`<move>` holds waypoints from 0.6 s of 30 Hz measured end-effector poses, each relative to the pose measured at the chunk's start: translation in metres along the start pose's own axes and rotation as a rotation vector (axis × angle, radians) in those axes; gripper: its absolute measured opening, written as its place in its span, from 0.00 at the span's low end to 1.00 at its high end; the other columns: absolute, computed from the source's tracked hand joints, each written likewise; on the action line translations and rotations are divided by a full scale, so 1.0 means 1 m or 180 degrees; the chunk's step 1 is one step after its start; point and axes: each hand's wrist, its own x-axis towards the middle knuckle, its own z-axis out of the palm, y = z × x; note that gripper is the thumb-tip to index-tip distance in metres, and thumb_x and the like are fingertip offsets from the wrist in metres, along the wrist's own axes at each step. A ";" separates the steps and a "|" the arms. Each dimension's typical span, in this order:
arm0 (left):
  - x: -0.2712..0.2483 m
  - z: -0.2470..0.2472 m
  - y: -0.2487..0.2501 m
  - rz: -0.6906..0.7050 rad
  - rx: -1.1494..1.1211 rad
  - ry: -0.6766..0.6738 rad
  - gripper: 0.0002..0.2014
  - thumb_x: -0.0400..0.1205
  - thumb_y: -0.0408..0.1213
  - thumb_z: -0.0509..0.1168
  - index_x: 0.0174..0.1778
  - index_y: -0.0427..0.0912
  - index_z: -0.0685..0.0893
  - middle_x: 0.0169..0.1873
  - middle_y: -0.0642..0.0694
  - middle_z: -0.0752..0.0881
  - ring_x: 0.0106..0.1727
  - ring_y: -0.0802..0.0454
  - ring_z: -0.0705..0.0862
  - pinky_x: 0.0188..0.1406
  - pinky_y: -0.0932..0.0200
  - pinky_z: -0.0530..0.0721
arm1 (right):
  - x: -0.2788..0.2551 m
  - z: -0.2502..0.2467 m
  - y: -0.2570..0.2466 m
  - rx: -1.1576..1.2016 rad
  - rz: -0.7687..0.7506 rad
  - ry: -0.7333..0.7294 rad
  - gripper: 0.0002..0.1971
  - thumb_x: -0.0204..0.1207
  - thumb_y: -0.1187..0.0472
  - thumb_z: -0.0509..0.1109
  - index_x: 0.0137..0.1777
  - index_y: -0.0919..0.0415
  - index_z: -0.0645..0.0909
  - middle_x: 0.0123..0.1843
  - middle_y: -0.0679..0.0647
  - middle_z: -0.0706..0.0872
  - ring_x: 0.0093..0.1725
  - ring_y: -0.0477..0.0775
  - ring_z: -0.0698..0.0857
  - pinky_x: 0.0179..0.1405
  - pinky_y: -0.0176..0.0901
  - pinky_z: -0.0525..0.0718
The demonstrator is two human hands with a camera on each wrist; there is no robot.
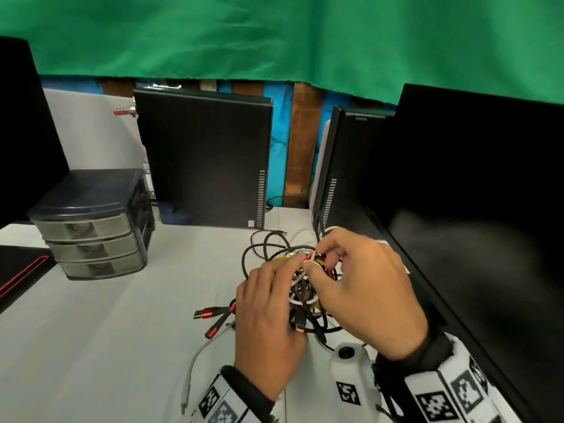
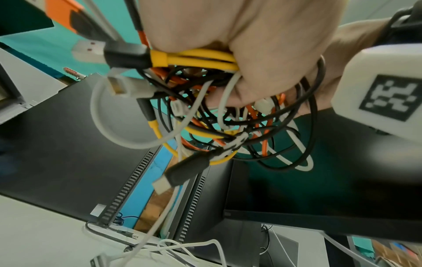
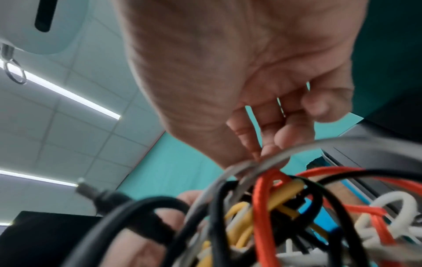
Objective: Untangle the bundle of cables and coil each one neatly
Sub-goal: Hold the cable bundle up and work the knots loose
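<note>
Left hand [image 1: 268,319] grips cable bundle [image 1: 305,288]; right hand [image 1: 363,285] pinches strand.

You get even, soft light from the ceiling strip lights [image 3: 68,97], glare-free but dim on the black monitor [image 1: 476,184], wide-angle bending at edges, and blurred near cables [image 3: 262,207].

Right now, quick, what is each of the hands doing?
Left hand: closed, gripping the cable bundle.
Right hand: closed, pinching a grey cable at the top of the bundle.
</note>
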 end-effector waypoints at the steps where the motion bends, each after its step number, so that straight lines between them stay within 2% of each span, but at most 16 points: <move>1: 0.001 -0.001 0.001 0.0026 0.0034 -0.0011 0.45 0.62 0.23 0.73 0.76 0.56 0.70 0.63 0.58 0.77 0.64 0.52 0.77 0.59 0.50 0.79 | 0.001 -0.003 0.003 -0.0148 -0.0051 -0.0080 0.06 0.73 0.48 0.74 0.41 0.47 0.82 0.32 0.43 0.82 0.35 0.42 0.78 0.36 0.37 0.74; 3: 0.001 -0.002 0.004 0.0051 0.0099 -0.0047 0.43 0.64 0.26 0.70 0.76 0.56 0.70 0.64 0.58 0.77 0.64 0.52 0.77 0.60 0.49 0.79 | 0.002 -0.005 0.008 -0.0390 -0.0144 -0.0197 0.05 0.75 0.53 0.73 0.39 0.50 0.84 0.32 0.44 0.83 0.35 0.44 0.78 0.37 0.39 0.76; 5: 0.000 -0.002 0.005 0.0026 0.0136 -0.0094 0.44 0.64 0.27 0.70 0.77 0.56 0.68 0.65 0.58 0.77 0.66 0.52 0.76 0.63 0.49 0.78 | 0.003 -0.005 0.010 -0.0353 -0.0259 -0.0042 0.06 0.77 0.58 0.73 0.38 0.51 0.84 0.32 0.43 0.81 0.34 0.43 0.78 0.35 0.36 0.75; 8: 0.001 -0.002 0.001 -0.0102 0.0300 -0.0240 0.49 0.61 0.26 0.75 0.79 0.54 0.64 0.67 0.56 0.76 0.68 0.52 0.75 0.68 0.49 0.76 | 0.007 -0.007 0.011 0.0306 -0.0296 0.0856 0.05 0.80 0.63 0.71 0.43 0.55 0.82 0.35 0.44 0.82 0.36 0.44 0.82 0.35 0.37 0.80; 10: 0.004 -0.002 -0.002 -0.0179 0.0441 -0.0280 0.47 0.63 0.30 0.76 0.79 0.54 0.65 0.65 0.55 0.77 0.66 0.51 0.75 0.67 0.49 0.76 | 0.010 -0.011 0.011 0.0997 -0.0193 0.1191 0.05 0.82 0.68 0.68 0.46 0.57 0.80 0.35 0.47 0.84 0.36 0.47 0.84 0.35 0.37 0.83; 12: 0.005 -0.003 -0.007 -0.0211 0.0511 -0.0330 0.45 0.63 0.31 0.76 0.78 0.54 0.67 0.63 0.55 0.78 0.63 0.50 0.76 0.62 0.50 0.78 | 0.013 -0.015 0.011 0.1854 0.0115 0.0922 0.08 0.81 0.72 0.66 0.50 0.57 0.79 0.34 0.52 0.86 0.33 0.47 0.85 0.34 0.37 0.85; 14: 0.004 -0.004 -0.011 -0.0215 0.0540 -0.0418 0.46 0.61 0.30 0.77 0.77 0.54 0.68 0.61 0.55 0.78 0.61 0.49 0.77 0.59 0.51 0.78 | 0.014 -0.018 0.010 0.2318 0.0485 0.0210 0.10 0.81 0.71 0.68 0.55 0.56 0.79 0.32 0.54 0.86 0.27 0.45 0.83 0.31 0.37 0.83; 16: 0.004 -0.004 -0.011 -0.0129 0.0545 -0.0446 0.46 0.60 0.30 0.76 0.75 0.54 0.69 0.60 0.55 0.79 0.60 0.50 0.77 0.58 0.52 0.78 | 0.014 -0.013 0.014 0.1797 0.0568 -0.0336 0.09 0.80 0.59 0.73 0.58 0.50 0.82 0.31 0.52 0.86 0.24 0.41 0.81 0.29 0.38 0.82; 18: 0.004 -0.004 -0.010 -0.0009 0.0516 -0.0444 0.43 0.62 0.29 0.75 0.74 0.54 0.71 0.60 0.57 0.79 0.60 0.52 0.76 0.58 0.53 0.78 | 0.011 -0.005 0.019 0.0460 0.0237 -0.0469 0.10 0.78 0.45 0.73 0.56 0.43 0.85 0.32 0.47 0.88 0.29 0.40 0.83 0.38 0.43 0.85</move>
